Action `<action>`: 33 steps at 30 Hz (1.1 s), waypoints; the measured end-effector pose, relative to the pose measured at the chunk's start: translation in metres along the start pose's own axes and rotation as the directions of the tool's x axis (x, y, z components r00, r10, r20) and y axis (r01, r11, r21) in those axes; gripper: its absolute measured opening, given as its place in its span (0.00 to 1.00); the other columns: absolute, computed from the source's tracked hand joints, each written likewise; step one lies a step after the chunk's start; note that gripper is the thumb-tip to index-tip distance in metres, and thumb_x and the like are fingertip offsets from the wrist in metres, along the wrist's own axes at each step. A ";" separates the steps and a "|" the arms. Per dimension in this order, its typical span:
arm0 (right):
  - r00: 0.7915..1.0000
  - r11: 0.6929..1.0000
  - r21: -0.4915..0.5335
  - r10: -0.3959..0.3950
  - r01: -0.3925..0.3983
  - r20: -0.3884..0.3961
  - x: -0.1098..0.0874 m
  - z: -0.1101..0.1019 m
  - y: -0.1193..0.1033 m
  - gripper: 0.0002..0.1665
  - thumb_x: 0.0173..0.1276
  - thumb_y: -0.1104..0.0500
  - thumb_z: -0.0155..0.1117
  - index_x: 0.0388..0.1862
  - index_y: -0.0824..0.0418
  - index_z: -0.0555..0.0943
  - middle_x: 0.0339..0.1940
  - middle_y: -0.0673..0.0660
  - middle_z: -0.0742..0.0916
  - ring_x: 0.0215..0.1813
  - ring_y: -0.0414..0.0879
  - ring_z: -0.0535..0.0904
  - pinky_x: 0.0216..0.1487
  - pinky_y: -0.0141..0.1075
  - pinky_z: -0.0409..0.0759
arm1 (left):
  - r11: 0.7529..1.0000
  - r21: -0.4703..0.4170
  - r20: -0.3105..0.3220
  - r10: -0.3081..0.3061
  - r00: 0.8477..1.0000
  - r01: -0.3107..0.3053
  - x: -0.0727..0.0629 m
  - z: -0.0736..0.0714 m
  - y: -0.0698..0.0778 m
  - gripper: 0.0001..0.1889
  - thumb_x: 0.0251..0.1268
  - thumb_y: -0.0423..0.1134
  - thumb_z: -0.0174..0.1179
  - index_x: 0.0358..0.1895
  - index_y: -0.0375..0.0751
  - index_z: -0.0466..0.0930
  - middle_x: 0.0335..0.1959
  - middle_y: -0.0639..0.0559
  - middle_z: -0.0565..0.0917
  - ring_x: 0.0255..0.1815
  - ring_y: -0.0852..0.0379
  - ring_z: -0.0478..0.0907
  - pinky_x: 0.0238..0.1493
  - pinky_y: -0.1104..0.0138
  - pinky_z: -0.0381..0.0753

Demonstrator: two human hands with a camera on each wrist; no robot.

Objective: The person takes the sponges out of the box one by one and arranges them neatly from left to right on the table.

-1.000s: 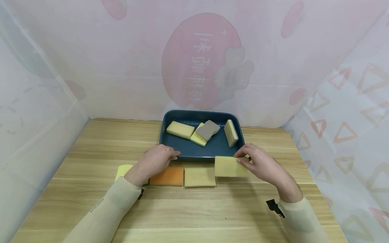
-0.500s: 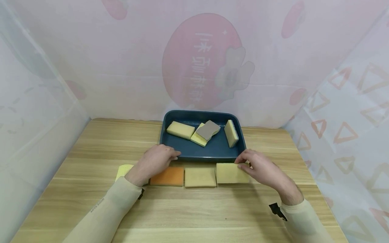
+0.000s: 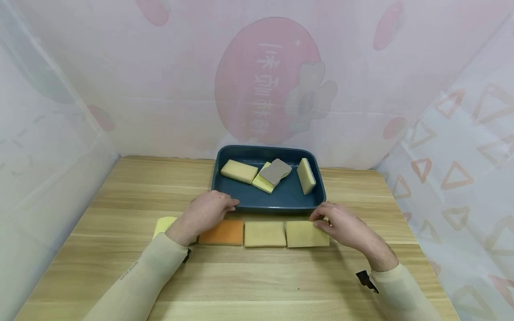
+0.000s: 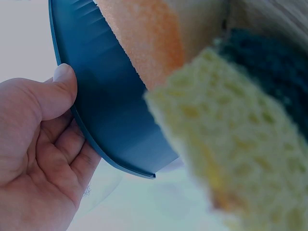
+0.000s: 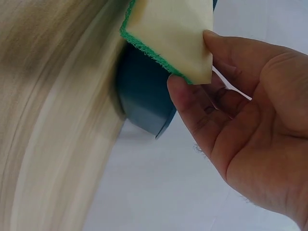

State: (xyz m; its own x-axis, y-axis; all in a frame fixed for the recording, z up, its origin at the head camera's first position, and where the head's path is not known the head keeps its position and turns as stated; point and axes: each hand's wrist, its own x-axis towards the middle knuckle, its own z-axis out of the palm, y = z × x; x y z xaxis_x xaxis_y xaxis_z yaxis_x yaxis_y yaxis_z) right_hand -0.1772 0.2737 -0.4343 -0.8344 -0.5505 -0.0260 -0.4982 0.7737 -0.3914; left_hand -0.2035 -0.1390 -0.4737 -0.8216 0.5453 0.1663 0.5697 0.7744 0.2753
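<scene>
My left hand grips the front rim of a dark blue tray, thumb over the edge and fingers outside its wall. My right hand pinches a pale yellow sponge by its right end, between thumb and fingertips. In the right wrist view this sponge has a green scouring layer, and its far end runs out of frame. Left of it, in a row before the tray, lie another pale yellow sponge and an orange sponge. A bright yellow sponge is partly hidden by my left wrist.
Inside the tray are a cream sponge, a grey sponge over a yellow sponge, and a sponge standing on edge by the right wall. Printed cloth hangs behind and beside the wooden table.
My right hand has brought its sponge down and toward me, level with the row at its right end. The left hand has stayed on the tray rim.
</scene>
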 end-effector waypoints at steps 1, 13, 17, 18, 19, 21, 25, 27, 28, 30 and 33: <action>1.000 1.000 0.001 0.002 -0.002 0.002 0.000 0.001 0.001 0.06 0.84 0.65 0.76 0.53 0.56 0.94 0.50 0.49 0.94 0.53 0.44 0.91 0.55 0.43 0.94 | 1.000 -0.002 0.001 -0.001 1.000 0.001 0.000 0.000 0.000 0.12 0.86 0.33 0.70 0.63 0.41 0.98 0.56 0.46 1.00 0.57 0.45 0.98 0.59 0.50 0.99; 0.999 0.999 0.017 0.041 -0.041 -0.003 0.001 0.015 0.013 0.07 0.84 0.67 0.75 0.53 0.57 0.94 0.51 0.51 0.95 0.55 0.46 0.92 0.58 0.50 0.95 | 1.000 0.002 0.000 0.002 1.000 -0.002 0.000 0.000 0.000 0.12 0.85 0.33 0.70 0.62 0.41 0.98 0.56 0.47 1.00 0.57 0.45 0.98 0.59 0.51 0.99; 0.999 0.999 0.012 0.053 -0.053 -0.012 0.003 0.022 0.017 0.07 0.83 0.67 0.76 0.52 0.57 0.95 0.50 0.52 0.96 0.54 0.47 0.93 0.58 0.52 0.96 | 1.000 0.004 -0.001 0.005 1.000 -0.005 0.000 0.000 0.000 0.12 0.85 0.33 0.71 0.63 0.41 0.98 0.56 0.47 1.00 0.57 0.45 0.98 0.59 0.51 0.99; 0.998 0.998 0.010 0.055 -0.054 -0.012 0.004 0.023 0.017 0.07 0.83 0.67 0.76 0.51 0.57 0.95 0.50 0.52 0.96 0.54 0.47 0.93 0.58 0.51 0.96 | 1.000 0.004 -0.001 0.005 1.000 -0.005 0.000 0.000 0.000 0.12 0.85 0.33 0.71 0.63 0.41 0.98 0.56 0.47 1.00 0.57 0.45 0.98 0.59 0.51 0.99; 0.998 0.998 0.010 0.058 -0.057 -0.012 0.004 0.024 0.017 0.07 0.83 0.67 0.76 0.51 0.57 0.95 0.50 0.52 0.96 0.53 0.47 0.93 0.57 0.51 0.96 | 1.000 0.003 0.000 0.004 1.000 -0.004 0.000 0.000 0.000 0.12 0.85 0.33 0.71 0.63 0.41 0.98 0.57 0.47 1.00 0.57 0.45 0.98 0.59 0.51 0.99; 0.998 0.997 0.018 0.069 -0.068 -0.007 0.005 0.026 0.018 0.07 0.83 0.67 0.75 0.51 0.57 0.95 0.50 0.52 0.96 0.54 0.47 0.93 0.57 0.50 0.96 | 1.000 0.001 0.000 0.004 1.000 -0.004 0.000 0.000 0.000 0.12 0.85 0.33 0.71 0.63 0.41 0.98 0.57 0.47 1.00 0.57 0.45 0.98 0.59 0.51 0.99; 0.996 0.996 0.032 0.086 -0.086 0.009 0.008 0.028 0.018 0.07 0.84 0.68 0.74 0.51 0.59 0.95 0.50 0.54 0.96 0.54 0.49 0.93 0.58 0.50 0.96 | 1.000 0.000 0.002 -0.002 1.000 0.002 0.000 0.001 -0.001 0.12 0.85 0.33 0.71 0.63 0.41 0.98 0.57 0.47 1.00 0.57 0.45 0.98 0.59 0.51 0.99; 0.996 0.995 0.031 0.092 -0.092 0.017 0.009 0.030 0.018 0.07 0.85 0.68 0.74 0.52 0.60 0.95 0.50 0.55 0.96 0.54 0.50 0.94 0.58 0.50 0.96 | 1.000 0.001 0.004 -0.004 1.000 0.004 0.000 0.002 -0.001 0.12 0.86 0.33 0.71 0.63 0.41 0.98 0.57 0.47 1.00 0.57 0.45 0.98 0.59 0.51 0.99; 0.996 0.995 0.026 0.092 -0.092 0.018 0.009 0.031 0.018 0.06 0.85 0.68 0.74 0.52 0.60 0.95 0.50 0.55 0.96 0.55 0.50 0.94 0.58 0.50 0.96 | 1.000 0.001 0.005 -0.004 1.000 0.004 0.000 0.002 -0.001 0.12 0.86 0.33 0.71 0.63 0.41 0.98 0.57 0.47 1.00 0.57 0.45 0.98 0.59 0.51 0.99; 0.996 0.996 0.017 0.091 -0.091 0.018 0.010 0.032 0.019 0.06 0.85 0.68 0.73 0.52 0.61 0.95 0.50 0.55 0.96 0.55 0.51 0.94 0.59 0.50 0.96 | 1.000 0.001 0.005 -0.005 1.000 0.005 0.000 0.002 -0.001 0.12 0.85 0.34 0.71 0.63 0.41 0.98 0.56 0.47 1.00 0.57 0.45 0.98 0.58 0.51 0.99; 0.996 0.996 0.004 0.087 -0.087 0.010 0.010 0.035 0.020 0.06 0.84 0.68 0.74 0.51 0.62 0.95 0.50 0.56 0.96 0.54 0.51 0.94 0.58 0.50 0.96 | 1.000 0.005 0.007 -0.005 1.000 0.005 0.000 0.001 -0.001 0.12 0.85 0.34 0.71 0.63 0.41 0.98 0.56 0.47 1.00 0.56 0.45 0.98 0.58 0.51 0.99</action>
State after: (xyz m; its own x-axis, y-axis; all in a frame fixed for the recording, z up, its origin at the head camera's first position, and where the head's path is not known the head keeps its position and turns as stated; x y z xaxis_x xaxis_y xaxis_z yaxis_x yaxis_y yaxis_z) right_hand -0.1873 0.2720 -0.4748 -0.8722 -0.4841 -0.0694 -0.4227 0.8176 -0.3909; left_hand -0.2040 -0.1391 -0.4747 -0.8243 0.5434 0.1587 0.5656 0.7787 0.2714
